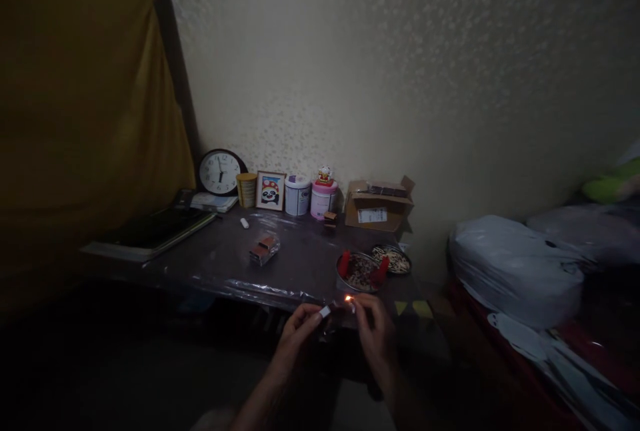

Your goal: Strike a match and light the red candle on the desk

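Note:
My left hand [299, 325] pinches a small matchbox [325, 311], whose pale end shows past the thumb. Just to its right, my right hand [373, 324] is closed on a lit match [352, 305], with a small orange flame [349, 298] at its tip. Both hands are at the table's near edge, slightly apart. Beyond them stands a round tin [360, 277] of dark-tipped matchsticks with two red candles [345, 263] in it. A second round tin [411, 263], holding pale sticks, is behind it on the right.
A clear-wrapped pack of matchboxes [265, 248] lies on the dark plastic-covered table [300, 251]. Along the wall stand a clock [221, 173], a panda picture [271, 191], canisters [298, 196] and an open cardboard box [373, 211]. White bags [515, 267] are piled at right.

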The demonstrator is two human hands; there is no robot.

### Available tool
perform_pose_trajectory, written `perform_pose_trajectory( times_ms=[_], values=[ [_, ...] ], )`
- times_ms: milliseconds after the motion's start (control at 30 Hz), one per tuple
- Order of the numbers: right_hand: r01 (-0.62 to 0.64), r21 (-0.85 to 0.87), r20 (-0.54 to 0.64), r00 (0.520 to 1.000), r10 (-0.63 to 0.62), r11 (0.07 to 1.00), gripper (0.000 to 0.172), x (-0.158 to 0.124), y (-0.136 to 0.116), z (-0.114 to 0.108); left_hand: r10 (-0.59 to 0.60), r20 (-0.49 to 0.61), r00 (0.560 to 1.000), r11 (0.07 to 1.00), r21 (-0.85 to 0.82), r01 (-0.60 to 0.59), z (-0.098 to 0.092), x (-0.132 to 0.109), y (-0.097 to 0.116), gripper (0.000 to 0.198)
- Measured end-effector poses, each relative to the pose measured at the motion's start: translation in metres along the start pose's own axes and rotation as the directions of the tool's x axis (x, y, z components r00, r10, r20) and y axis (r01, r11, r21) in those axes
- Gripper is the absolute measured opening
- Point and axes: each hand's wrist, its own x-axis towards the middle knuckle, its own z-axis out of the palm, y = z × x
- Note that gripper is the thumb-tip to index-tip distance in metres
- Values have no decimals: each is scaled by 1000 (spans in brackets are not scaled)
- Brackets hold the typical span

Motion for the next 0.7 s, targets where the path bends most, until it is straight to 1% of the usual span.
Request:
perform_pose_trajectory(
  times_ms=[33, 100, 233, 300, 433, 600, 700],
  values=[
    [-66, 27, -51, 996, 67, 997, 15, 3, 2, -1, 1, 5, 1000, 1000, -2, -1, -1, 1, 0, 17],
    [-157, 89, -116, 979, 167, 984, 16, 7, 5, -4, 8, 9, 1000, 1000, -12, -8, -2, 2, 0, 16],
    [-241, 166, -172, 948, 269, 956, 19, 14, 2, -12, 28, -14, 1000, 999, -40, -28, -2, 3, 4, 17],
    [-252, 153, -210, 937, 281, 955, 21, 17, -2, -16, 23, -40, 999, 998, -66, -26, -1, 2, 8, 17],
    [-234, 105, -258, 932, 253, 967, 22, 23, -8, -21, -2, -81, 997, 994, -109, -7, 0, 2, 14, 18],
    [-238, 166, -331, 901, 281, 957, 19, 25, -10, -16, -25, -127, 992, 991, -136, 8, -1, 4, 12, 24],
    [-242, 210, -321, 898, 300, 947, 15, 25, -10, -14, -20, -125, 992, 991, -137, 3, -2, 6, 10, 24]
  ],
)
